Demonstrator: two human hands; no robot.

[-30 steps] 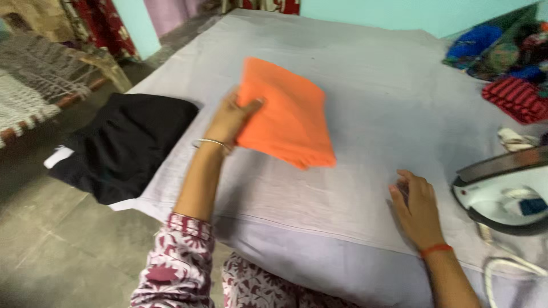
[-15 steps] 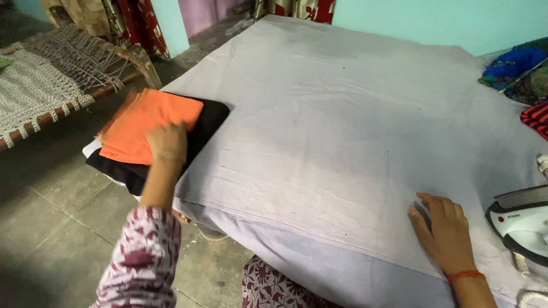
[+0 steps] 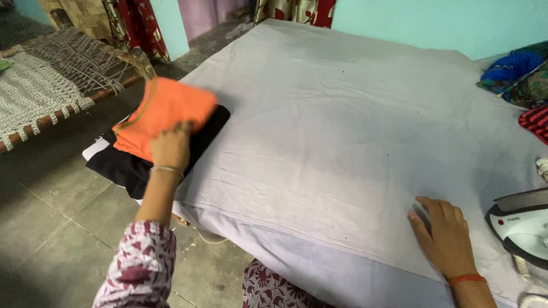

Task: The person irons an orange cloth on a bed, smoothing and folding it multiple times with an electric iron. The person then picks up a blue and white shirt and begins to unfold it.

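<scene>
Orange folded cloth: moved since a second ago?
Yes. The orange folded cloth, in the left hand, went from the grey sheet's middle leftward onto the black garment at its edge.

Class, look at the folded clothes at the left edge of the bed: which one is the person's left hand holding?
The orange cloth, on top. The black garment lies flat beneath it, untouched by the left hand.

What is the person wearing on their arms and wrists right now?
The left hand has a thin silver-coloured bangle at the wrist, and further up the arm a sleeve of white cloth with a maroon floral print, ending below the elbow. The right hand has an orange-red thread band round the wrist; that forearm is bare as far as the picture shows.
</scene>
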